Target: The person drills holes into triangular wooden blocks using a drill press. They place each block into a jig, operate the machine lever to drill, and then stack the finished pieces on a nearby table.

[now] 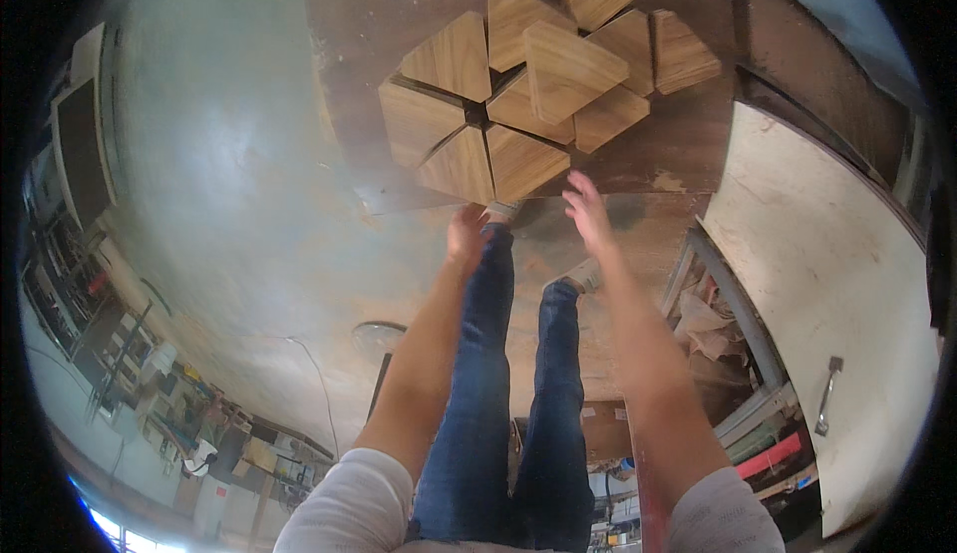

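Note:
Several wood-grain pieces lie on a dark brown board [349, 44], mostly triangles with clipped corners. Some of them, such as a lower wooden piece [525, 161], are grouped around a dark gap. One wooden piece [573, 69] rests on top of others to the right of that gap. My left hand [467, 239] hovers short of the board's near edge, fingers apart and nothing in them. Just beyond the nearest pieces' lower right is my right hand [588, 212], its fingers stretched toward them without any visible contact.
My jeans-clad legs and shoes [578, 276] are below my hands. At the right stands a pale panel with a metal handle [827, 395], beside an open frame [733, 299] holding crumpled material. Cluttered shelves [214, 423] line the lower left. A thin cable [317, 373] lies on the floor.

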Demonstrator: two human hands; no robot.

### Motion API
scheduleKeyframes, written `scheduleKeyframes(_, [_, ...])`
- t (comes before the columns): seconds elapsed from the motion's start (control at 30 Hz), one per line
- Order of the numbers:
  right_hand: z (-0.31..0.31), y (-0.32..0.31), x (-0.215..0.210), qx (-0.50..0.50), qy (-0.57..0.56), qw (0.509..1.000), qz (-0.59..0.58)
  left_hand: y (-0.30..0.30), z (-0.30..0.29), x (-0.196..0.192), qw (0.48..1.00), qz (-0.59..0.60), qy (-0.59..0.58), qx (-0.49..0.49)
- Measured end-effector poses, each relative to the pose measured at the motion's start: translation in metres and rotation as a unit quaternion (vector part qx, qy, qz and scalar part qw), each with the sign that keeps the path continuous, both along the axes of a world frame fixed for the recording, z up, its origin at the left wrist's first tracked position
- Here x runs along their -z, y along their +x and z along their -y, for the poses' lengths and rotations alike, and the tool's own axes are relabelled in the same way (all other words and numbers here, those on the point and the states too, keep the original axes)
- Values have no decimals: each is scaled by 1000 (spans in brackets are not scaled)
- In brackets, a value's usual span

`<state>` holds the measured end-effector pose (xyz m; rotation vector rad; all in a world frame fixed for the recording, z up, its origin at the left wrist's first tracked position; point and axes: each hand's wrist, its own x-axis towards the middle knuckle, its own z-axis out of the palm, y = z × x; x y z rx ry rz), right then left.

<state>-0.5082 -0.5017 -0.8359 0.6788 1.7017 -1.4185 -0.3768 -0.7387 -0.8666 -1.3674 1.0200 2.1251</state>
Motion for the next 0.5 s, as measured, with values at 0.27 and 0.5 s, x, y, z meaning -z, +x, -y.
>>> scheduleKeyframes(0.27, [28,-26,73,-265,202,934,-126,-73,-49,21,929,68,63,-359])
scheduleKeyframes(0.5, [8,-6,85,-309,198,892,-264,-86,-53,-5,885,86,70,-452])
